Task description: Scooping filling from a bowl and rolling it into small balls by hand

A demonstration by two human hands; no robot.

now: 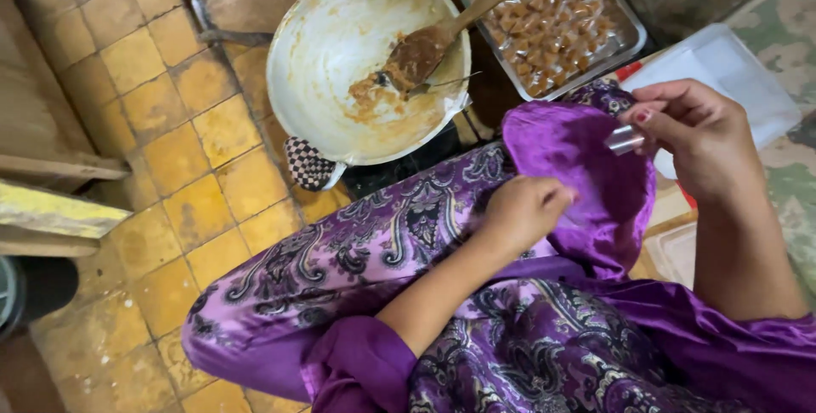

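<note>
My right hand (701, 137) pinches a small clear plastic wrapper (625, 138) between thumb and fingers, above my knee. My left hand (523, 209) rests closed on my purple patterned robe (357, 251), its fingers curled at a fold of purple cloth (586, 166); what it holds is hidden. In front of me stands a large white wok (340, 48) with brown paste residue and a wooden spatula (429, 43) lying in it. Beside it sits a metal tray (625, 35) filled with several wrapped brown sweets (552, 26).
A white plastic lid or container (731, 69) lies at the right, behind my right hand. A checkered cloth (308, 165) wraps the wok handle. Yellow floor tiles (178, 158) spread to the left, with wooden planks (51, 209) at the far left edge.
</note>
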